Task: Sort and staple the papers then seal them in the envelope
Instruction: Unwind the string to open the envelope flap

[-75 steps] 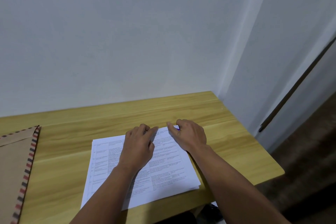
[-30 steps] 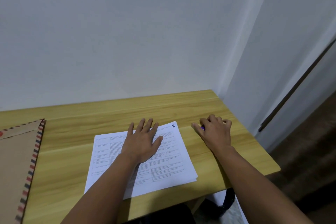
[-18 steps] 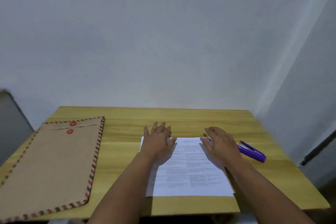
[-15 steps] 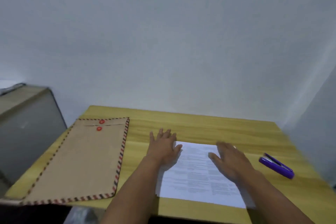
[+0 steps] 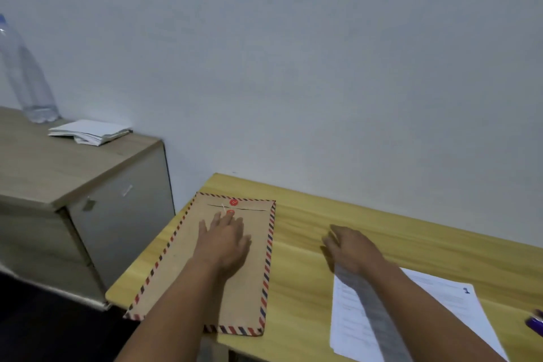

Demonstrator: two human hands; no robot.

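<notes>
L hand flat on the envelope, palm down, fingers spread + extended, fingertips just short of the lower red button, grasping nothing. R hand released too, fingers loosely extended, over bare tabletop btwn envelope and papers; can't tell if it touches the wood, edges motion-blurred. R forearm crosses over the left part of the papers.

Rest, big to small:
- Wall: plain white/grey, fills upper half of view.
- Cabinet: grey-wood, left of the desk, top sits higher than the desk surface.
- Desk: light yellow wood, against the wall.
- Envelope: brown kraft, red/blue striped border, lies flat on desk's left end, long side running away from the person, near-left corner slightly past the desk edge. Flap at far end, looks closed, 2 red button discs, short white string by them.
- Papers: white printed stack, flat at desk's near-right, well apart from envelope, small dark mark at top-right corner.
- Water bottle: clear plastic, upright on cabinet top at far left, partly cut by frame.
- Folded white paper bundle: on cabinet top, just right of bottle.
- Stapler: purple, only a bit visible at right frame edge, on desk just right of papers.
</notes>
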